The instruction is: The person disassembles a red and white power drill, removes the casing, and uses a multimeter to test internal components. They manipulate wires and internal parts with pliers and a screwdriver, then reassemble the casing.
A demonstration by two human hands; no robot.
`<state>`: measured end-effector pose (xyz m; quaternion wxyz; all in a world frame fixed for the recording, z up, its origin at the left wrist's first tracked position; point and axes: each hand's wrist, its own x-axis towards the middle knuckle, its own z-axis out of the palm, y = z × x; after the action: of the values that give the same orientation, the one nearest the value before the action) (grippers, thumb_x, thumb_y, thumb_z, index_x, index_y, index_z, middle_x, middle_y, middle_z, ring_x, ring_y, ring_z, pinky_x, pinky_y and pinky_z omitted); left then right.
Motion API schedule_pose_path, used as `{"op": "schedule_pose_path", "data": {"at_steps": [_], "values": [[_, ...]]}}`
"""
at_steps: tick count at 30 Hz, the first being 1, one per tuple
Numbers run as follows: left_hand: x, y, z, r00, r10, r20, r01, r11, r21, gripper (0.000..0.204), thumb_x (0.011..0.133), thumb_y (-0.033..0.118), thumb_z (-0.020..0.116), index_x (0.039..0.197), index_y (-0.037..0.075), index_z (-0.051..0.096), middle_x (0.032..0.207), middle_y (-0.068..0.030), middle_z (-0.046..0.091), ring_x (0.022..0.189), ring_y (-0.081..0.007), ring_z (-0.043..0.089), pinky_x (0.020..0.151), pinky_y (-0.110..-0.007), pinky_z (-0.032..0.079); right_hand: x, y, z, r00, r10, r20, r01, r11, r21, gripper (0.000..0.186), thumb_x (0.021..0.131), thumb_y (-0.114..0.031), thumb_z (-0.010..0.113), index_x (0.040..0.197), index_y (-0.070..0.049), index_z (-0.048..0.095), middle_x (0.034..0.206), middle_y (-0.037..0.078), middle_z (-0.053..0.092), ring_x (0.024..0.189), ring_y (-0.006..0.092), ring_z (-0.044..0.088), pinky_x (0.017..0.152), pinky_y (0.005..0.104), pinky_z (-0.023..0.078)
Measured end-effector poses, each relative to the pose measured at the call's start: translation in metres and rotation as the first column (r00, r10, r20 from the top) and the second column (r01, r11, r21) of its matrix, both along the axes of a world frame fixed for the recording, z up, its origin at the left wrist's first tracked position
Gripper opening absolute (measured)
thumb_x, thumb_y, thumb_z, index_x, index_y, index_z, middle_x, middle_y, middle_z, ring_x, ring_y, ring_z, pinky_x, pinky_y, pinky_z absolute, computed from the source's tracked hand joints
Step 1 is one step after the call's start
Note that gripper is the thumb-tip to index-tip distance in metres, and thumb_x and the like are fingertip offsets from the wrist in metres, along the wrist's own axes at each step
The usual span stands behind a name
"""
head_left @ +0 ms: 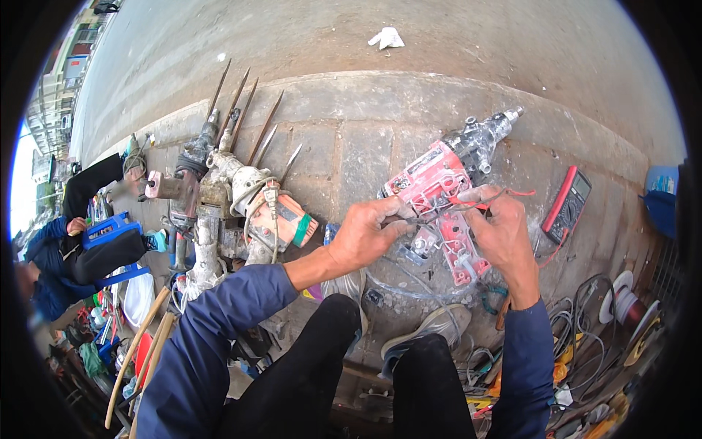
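In front of me on the paving lies a red power drill [424, 179], its handle casing [462, 252] opened and inner parts showing. Over it, the fingers of my left hand [369, 230] are pinched on a thin dark wire [426, 218]. My right hand [501, 230] is closed too, with red and dark leads passing through its fingers. What exactly sits in its fingertips is partly hidden. To the right of that hand rests a red-edged multimeter [568, 203], a red lead running from its lower end. A grey power cord [417, 294] curls below the drill handle.
Several dusty demolition hammers with pointed chisels [232, 110] lie to the left, one with an orange casing [284, 219]. Cables and a wire spool [627, 304] crowd the lower right. Wooden handles [142, 344] stand lower left. Another person [95, 256] sits at far left.
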<state>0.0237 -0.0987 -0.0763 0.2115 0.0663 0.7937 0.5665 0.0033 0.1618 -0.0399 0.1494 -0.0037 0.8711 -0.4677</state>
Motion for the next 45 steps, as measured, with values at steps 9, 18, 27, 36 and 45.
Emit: {"op": "schedule_pose_path", "data": {"at_steps": [9,18,27,36,45], "values": [[-0.007,0.004,0.009,0.996,-0.039,0.085,0.042,0.999,-0.03,0.017,0.091,-0.001,0.073,0.108,0.0,0.072,0.095,-0.0137,0.076,0.085,-0.0171,0.072,0.072,-0.032,0.057,0.0,0.005,-0.008,0.998,0.016,-0.063,-0.018,1.0,-0.022,0.021,0.087,-0.003,0.069,0.106,0.0,0.077,0.099,0.02,0.075,0.092,0.0324,0.072,0.083,0.0396,0.055],[-0.005,-0.001,0.003,0.994,-0.034,0.107,0.034,0.999,-0.001,0.017,0.092,0.0,0.075,0.108,0.002,0.072,0.092,-0.0132,0.074,0.08,-0.0186,0.071,0.072,-0.034,0.056,0.0,0.006,-0.01,0.995,0.03,-0.094,-0.031,0.999,-0.007,0.021,0.087,-0.003,0.07,0.107,-0.001,0.078,0.097,0.018,0.074,0.088,0.0322,0.072,0.08,0.0384,0.055],[-0.004,0.002,0.0,0.995,-0.024,0.096,0.024,1.0,0.009,0.016,0.091,0.001,0.076,0.106,0.004,0.072,0.089,-0.0136,0.073,0.076,-0.02,0.072,0.07,-0.036,0.056,0.003,0.011,-0.016,0.97,0.1,-0.224,-0.09,0.995,0.054,0.024,0.083,0.001,0.072,0.106,-0.003,0.079,0.097,0.017,0.075,0.089,0.0343,0.071,0.082,0.0413,0.055],[-0.001,-0.001,-0.001,0.992,-0.014,0.128,0.013,1.0,0.003,0.016,0.092,0.0,0.076,0.107,0.003,0.071,0.088,-0.0137,0.074,0.08,-0.0172,0.074,0.071,-0.034,0.057,-0.001,0.005,-0.011,0.948,0.132,-0.289,-0.112,0.99,0.085,0.009,0.078,0.002,0.075,0.079,0.007,0.067,0.098,0.023,0.074,0.088,0.0411,0.069,0.077,0.0487,0.055],[-0.001,-0.001,-0.002,0.99,-0.018,0.138,0.017,1.0,0.009,0.015,0.092,-0.001,0.074,0.107,0.002,0.071,0.091,-0.0141,0.076,0.085,-0.0173,0.076,0.073,-0.033,0.059,-0.002,0.004,-0.011,0.942,0.123,-0.311,-0.107,0.992,0.068,0.012,0.078,0.003,0.076,0.076,0.007,0.066,0.096,0.022,0.075,0.088,0.0402,0.07,0.077,0.0478,0.056]]}}
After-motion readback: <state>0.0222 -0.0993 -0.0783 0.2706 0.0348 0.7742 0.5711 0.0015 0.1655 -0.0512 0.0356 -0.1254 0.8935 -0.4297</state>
